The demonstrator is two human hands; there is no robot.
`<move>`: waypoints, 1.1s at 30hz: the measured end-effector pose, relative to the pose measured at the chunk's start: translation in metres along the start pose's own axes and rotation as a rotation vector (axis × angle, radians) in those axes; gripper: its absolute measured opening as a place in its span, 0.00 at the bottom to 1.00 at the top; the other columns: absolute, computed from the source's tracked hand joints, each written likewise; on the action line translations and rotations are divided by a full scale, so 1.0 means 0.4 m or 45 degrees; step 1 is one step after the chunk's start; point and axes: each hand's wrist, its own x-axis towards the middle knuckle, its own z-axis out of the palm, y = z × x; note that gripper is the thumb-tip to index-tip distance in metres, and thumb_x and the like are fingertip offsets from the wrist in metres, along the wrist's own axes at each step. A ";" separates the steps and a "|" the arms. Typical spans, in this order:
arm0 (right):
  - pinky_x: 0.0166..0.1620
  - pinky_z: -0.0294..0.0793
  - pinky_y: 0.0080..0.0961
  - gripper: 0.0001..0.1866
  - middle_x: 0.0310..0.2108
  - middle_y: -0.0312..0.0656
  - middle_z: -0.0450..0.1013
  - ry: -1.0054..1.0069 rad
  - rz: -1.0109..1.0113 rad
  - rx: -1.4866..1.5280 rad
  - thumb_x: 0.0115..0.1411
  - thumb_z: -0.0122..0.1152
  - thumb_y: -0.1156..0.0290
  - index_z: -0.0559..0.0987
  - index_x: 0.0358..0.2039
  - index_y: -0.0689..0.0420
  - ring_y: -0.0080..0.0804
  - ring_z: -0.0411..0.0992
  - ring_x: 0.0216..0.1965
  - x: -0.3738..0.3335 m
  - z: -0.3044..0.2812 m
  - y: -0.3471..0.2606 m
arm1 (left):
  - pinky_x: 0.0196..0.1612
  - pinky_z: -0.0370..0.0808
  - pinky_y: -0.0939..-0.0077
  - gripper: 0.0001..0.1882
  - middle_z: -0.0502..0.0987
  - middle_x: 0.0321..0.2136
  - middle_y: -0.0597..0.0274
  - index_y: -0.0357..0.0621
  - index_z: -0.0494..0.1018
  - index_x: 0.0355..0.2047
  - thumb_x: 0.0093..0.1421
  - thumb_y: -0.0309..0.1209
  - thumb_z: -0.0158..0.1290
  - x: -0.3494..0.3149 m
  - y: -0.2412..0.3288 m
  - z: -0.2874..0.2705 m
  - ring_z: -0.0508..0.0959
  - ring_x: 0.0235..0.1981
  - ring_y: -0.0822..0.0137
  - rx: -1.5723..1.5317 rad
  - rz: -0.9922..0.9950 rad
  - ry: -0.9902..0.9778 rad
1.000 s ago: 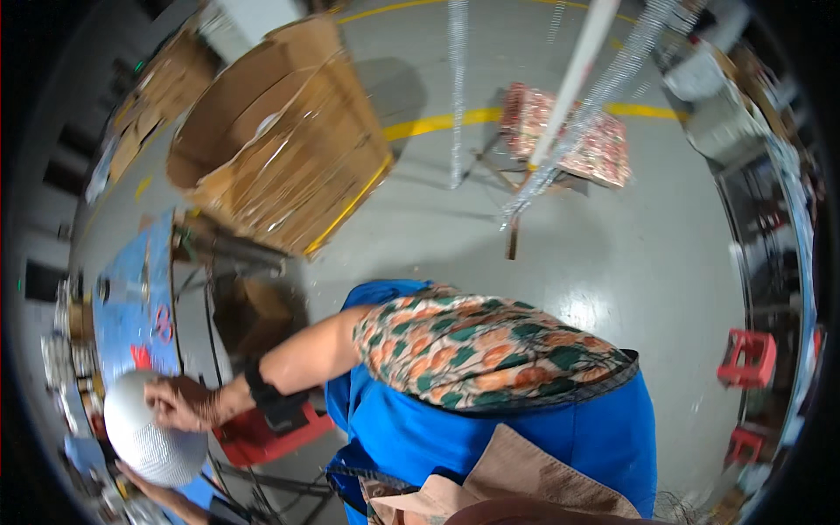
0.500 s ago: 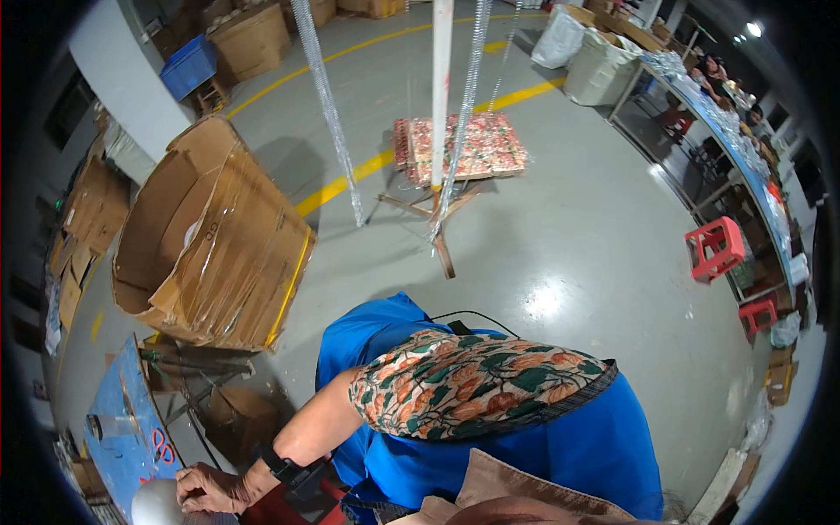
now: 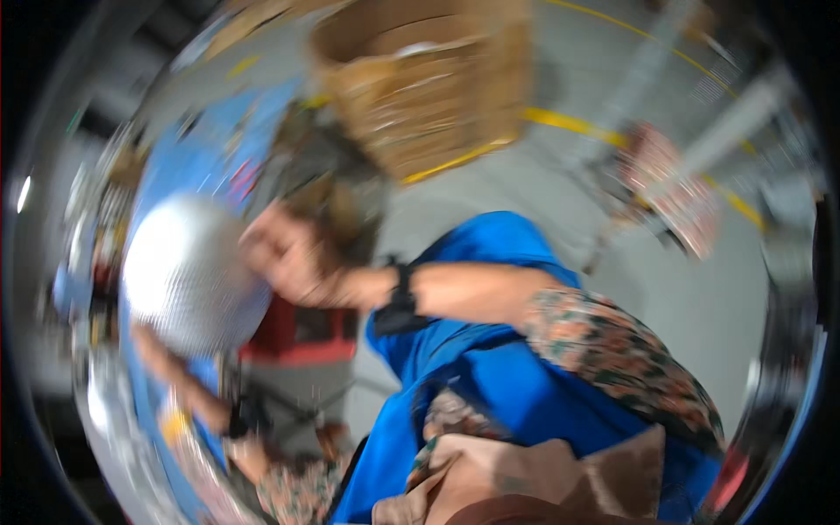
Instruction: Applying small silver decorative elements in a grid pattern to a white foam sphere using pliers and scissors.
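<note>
A large silver mirror ball (image 3: 188, 271), its surface in rows of small tiles, appears over the blue table on the left. My left hand (image 3: 156, 341) holds it from its lower left side, the fingers mostly hidden behind the ball. At the ball's right edge is my right hand (image 3: 293, 254), fingers curled together. Blur hides whether they pinch something small or only press against the ball. A black band (image 3: 404, 297) wraps my right wrist.
The blue table (image 3: 197, 144) bears red-handled scissors (image 3: 245, 179). Beneath the ball's right side stands a red stool (image 3: 302, 346). Beyond is a big open cardboard box (image 3: 437, 96). A white pole (image 3: 735, 122) and a reddish patterned stack (image 3: 669, 188) stand farther right.
The view has swung left and down toward the table, smearing the picture. The mirror ball and my left arm have come into full view; my right hand remains beside the ball.
</note>
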 end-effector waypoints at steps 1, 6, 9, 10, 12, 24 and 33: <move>0.33 0.69 0.23 0.04 0.25 0.37 0.67 -0.018 -0.005 -0.079 0.58 0.54 0.71 0.71 0.31 0.58 0.23 0.67 0.28 0.008 0.003 -0.005 | 0.52 0.65 0.69 0.21 0.71 0.47 0.47 0.29 0.67 0.48 0.63 0.35 0.41 -0.014 0.027 -0.110 0.70 0.49 0.58 0.240 -0.007 0.053; 0.31 0.66 0.25 0.04 0.26 0.41 0.64 -0.078 -0.168 0.127 0.57 0.54 0.74 0.70 0.29 0.61 0.30 0.65 0.26 0.012 0.040 0.037 | 0.50 0.64 0.74 0.21 0.72 0.44 0.52 0.27 0.68 0.46 0.65 0.36 0.38 -0.012 0.265 -0.139 0.70 0.46 0.64 0.172 -0.413 0.201; 0.32 0.66 0.25 0.05 0.27 0.41 0.63 -0.152 -0.138 0.188 0.59 0.53 0.74 0.69 0.31 0.61 0.30 0.65 0.27 0.002 0.045 0.046 | 0.51 0.63 0.76 0.22 0.72 0.44 0.54 0.28 0.68 0.46 0.66 0.37 0.37 -0.020 0.268 -0.154 0.70 0.46 0.66 0.153 -0.440 0.155; 0.33 0.66 0.25 0.05 0.27 0.41 0.63 -0.185 -0.129 0.181 0.59 0.53 0.74 0.69 0.31 0.62 0.29 0.65 0.27 0.003 0.047 0.045 | 0.51 0.63 0.76 0.22 0.72 0.43 0.55 0.28 0.68 0.46 0.66 0.37 0.38 -0.018 0.263 -0.159 0.69 0.46 0.67 0.097 -0.475 0.177; 0.33 0.67 0.25 0.06 0.27 0.42 0.63 -0.210 -0.120 0.182 0.59 0.53 0.74 0.68 0.31 0.62 0.29 0.65 0.28 0.009 0.039 0.048 | 0.50 0.63 0.77 0.21 0.71 0.43 0.55 0.27 0.67 0.46 0.66 0.37 0.38 -0.019 0.256 -0.154 0.69 0.45 0.69 0.046 -0.504 0.191; 0.35 0.66 0.26 0.07 0.27 0.43 0.64 -0.189 -0.172 0.128 0.60 0.52 0.73 0.66 0.31 0.63 0.29 0.64 0.28 0.002 0.095 0.059 | 0.59 0.58 0.73 0.30 0.64 0.53 0.44 0.23 0.57 0.55 0.65 0.42 0.36 -0.003 0.202 -0.215 0.64 0.56 0.62 -0.021 -0.604 0.178; 0.35 0.67 0.27 0.07 0.27 0.44 0.66 -0.284 -0.154 0.271 0.60 0.51 0.73 0.66 0.32 0.63 0.31 0.66 0.29 -0.005 0.092 0.091 | 0.54 0.67 0.72 0.30 0.66 0.53 0.53 0.36 0.51 0.60 0.65 0.45 0.33 -0.015 0.194 -0.219 0.69 0.52 0.65 -0.078 -0.693 0.249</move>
